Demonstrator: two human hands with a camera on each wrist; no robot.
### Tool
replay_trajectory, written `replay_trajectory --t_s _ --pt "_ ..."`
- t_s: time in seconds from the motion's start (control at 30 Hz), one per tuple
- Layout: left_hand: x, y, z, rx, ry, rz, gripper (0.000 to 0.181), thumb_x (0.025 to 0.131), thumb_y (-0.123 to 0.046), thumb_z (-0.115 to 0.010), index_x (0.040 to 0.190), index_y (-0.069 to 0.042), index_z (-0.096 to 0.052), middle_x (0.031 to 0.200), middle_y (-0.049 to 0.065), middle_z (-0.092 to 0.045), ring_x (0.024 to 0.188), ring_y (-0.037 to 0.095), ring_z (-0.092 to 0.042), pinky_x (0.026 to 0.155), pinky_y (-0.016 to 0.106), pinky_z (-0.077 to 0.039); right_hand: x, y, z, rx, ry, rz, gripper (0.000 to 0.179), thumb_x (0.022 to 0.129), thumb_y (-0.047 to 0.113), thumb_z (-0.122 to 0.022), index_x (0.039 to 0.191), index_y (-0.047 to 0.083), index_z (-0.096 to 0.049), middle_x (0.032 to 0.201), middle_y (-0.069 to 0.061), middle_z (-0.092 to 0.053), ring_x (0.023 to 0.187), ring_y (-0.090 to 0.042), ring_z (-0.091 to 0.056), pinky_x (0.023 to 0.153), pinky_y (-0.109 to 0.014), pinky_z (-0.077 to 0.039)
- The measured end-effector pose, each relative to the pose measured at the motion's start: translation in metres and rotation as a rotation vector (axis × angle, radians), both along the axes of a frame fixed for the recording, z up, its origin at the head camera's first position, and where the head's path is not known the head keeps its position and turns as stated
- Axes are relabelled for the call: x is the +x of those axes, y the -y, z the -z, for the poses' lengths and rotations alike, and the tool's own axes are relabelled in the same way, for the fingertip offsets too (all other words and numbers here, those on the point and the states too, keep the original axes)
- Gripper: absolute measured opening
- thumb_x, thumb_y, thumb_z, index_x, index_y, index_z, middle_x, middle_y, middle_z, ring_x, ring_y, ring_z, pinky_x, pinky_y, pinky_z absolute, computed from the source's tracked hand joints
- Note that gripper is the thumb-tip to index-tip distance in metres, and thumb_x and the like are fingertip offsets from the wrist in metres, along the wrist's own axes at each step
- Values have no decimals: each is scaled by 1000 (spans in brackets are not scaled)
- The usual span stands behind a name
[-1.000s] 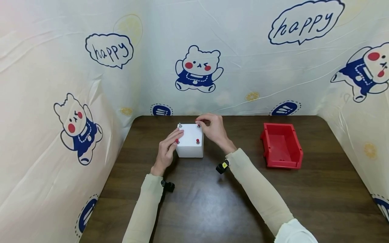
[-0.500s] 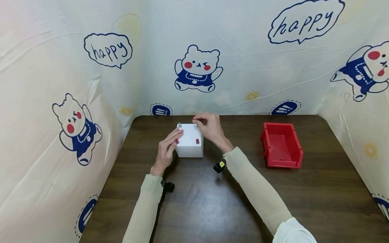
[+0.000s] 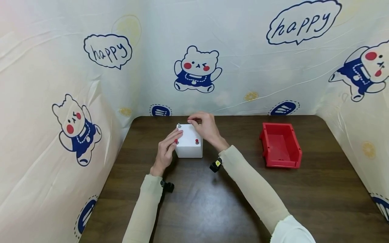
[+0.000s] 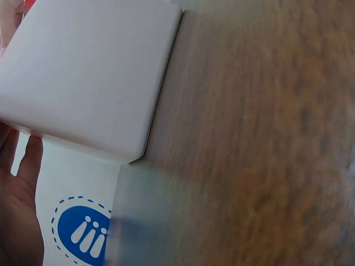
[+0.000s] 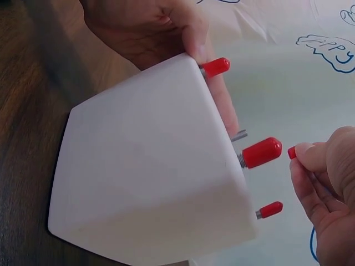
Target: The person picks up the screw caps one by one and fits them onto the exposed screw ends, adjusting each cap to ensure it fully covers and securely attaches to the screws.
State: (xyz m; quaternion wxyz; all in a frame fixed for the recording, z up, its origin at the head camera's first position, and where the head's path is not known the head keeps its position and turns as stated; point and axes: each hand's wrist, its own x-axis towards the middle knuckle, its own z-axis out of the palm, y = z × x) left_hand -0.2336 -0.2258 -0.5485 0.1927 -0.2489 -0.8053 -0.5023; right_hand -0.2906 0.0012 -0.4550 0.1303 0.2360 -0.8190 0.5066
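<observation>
A white box stands on the table with several upright metal threaded posts on top. In the right wrist view, red caps cover three posts, while one thin metal post is bare; the head view shows it at the back left corner. My left hand rests along the box's left side, its straight fingers lying over the top edge and its thumb by the near left cap. My right hand is above the back of the box, pinching a small red cap between thumb and finger, close to the bare post.
A red plastic bin sits on the right of the dark wooden table. A pale printed cloth hangs behind the table and along both sides.
My right hand has shifted left across the back of the box, from the back right corner towards the bare post. My left hand keeps its place on the box.
</observation>
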Motion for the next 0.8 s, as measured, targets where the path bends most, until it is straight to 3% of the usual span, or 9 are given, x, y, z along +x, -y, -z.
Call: replay_trajectory --t_s 0.23,0.5,0.8 --pt "-2 -1 0 -4 -10 12 43 106 -8 -47 142 -10 -70 149 8 -66 153 28 -48 130 37 -33 0 6 -3 -13 -15 -21 13 99 9 -76 109 3 -83 109 -10 -81 90 -21 -75 81 -32 -65" --pt "0 1 -1 -11 -5 11 43 106 -10 -46 142 -10 -70 149 5 -66 153 25 -48 129 36 -34 1 18 -3 -7 10 -19 12 99 10 -76 108 7 -84 109 -8 -81 98 -20 -76 88 -29 -64" --pt "0 0 0 19 -31 19 42 105 -5 -47 140 -6 -71 147 12 -67 152 33 -49 130 35 -33 0 25 -2 -3 2 -16 12 99 9 -76 108 6 -84 108 -8 -80 97 -20 -76 88 -28 -64"
